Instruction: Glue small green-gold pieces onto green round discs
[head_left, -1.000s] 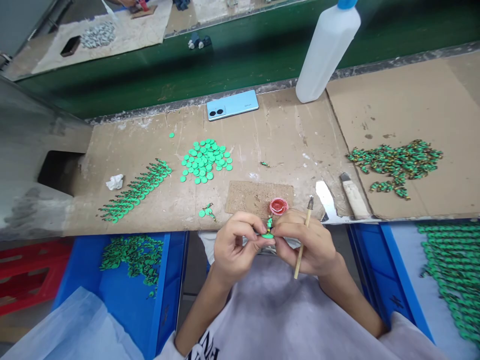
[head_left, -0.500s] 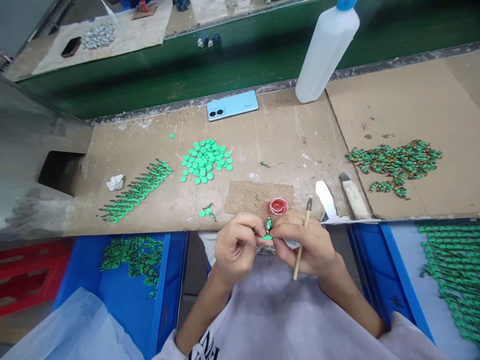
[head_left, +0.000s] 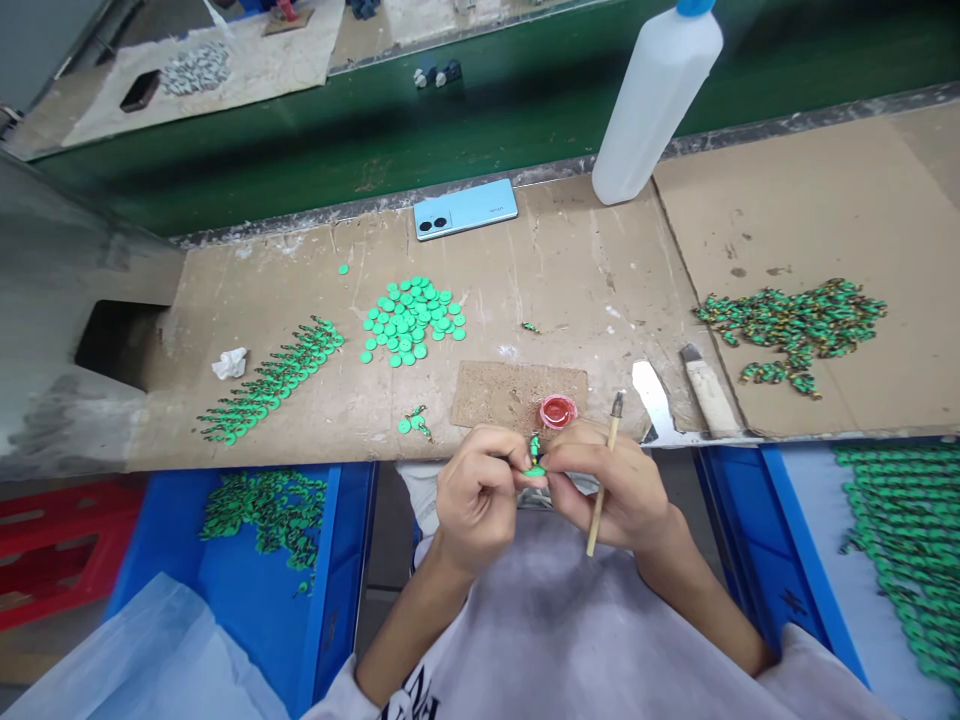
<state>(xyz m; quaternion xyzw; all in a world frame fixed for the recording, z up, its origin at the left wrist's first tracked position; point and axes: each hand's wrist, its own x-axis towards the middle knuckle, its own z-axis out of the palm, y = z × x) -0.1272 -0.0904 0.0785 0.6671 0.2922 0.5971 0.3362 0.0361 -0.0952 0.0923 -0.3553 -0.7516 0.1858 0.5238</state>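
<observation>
Between the fingertips of both hands stands a tiny green and dark figurine (head_left: 535, 450) on a round green disc (head_left: 533, 472). My left hand (head_left: 478, 495) is closed, its thumb and forefinger pinching the figurine and disc from the left. From the right, my right hand (head_left: 626, 485) pinches the same piece, with a thin wooden-handled brush (head_left: 602, 500) tucked between its fingers, tip pointing up and away. Just beyond the hands, a small cup of red liquid (head_left: 557, 411) rests at the edge of a brown rough pad (head_left: 495, 392).
Loose green discs (head_left: 409, 325) and a slanted row of figurines on discs (head_left: 274, 385) lie left. A figurine pile (head_left: 802, 318) and a scraper-like tool (head_left: 709, 390) lie right. Behind are a phone (head_left: 466, 210) and white bottle (head_left: 652, 110). Blue bins (head_left: 349, 560) flank my lap.
My left hand has shifted slightly to the right, and the figurine tilts a little differently between the fingertips. The right hand and brush have barely moved.
</observation>
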